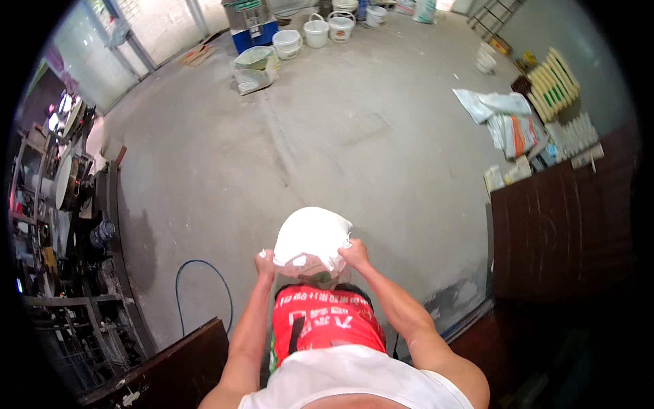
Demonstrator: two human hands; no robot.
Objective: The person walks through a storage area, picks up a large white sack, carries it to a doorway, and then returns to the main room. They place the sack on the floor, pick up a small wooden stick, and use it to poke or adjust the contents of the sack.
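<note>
person's left hand (264,263) gripping one side of a white bag (312,233), right hand (353,254) clutching the other, bag right up by some red clothing (328,319), toward the floor's (327,157) near edge, bunch of buckets (316,34) along the far one

The bag (312,230) sits between the left hand (265,263) and right hand (354,253). Left of the left hand, a hose or cable (178,286) lies on the floor (347,163), with shelving (95,300) farther out. Well ahead stand an upright sack (256,79) and buckets (316,34); ahead-right, other sacks (503,135) lie beyond a board (555,228).
</note>
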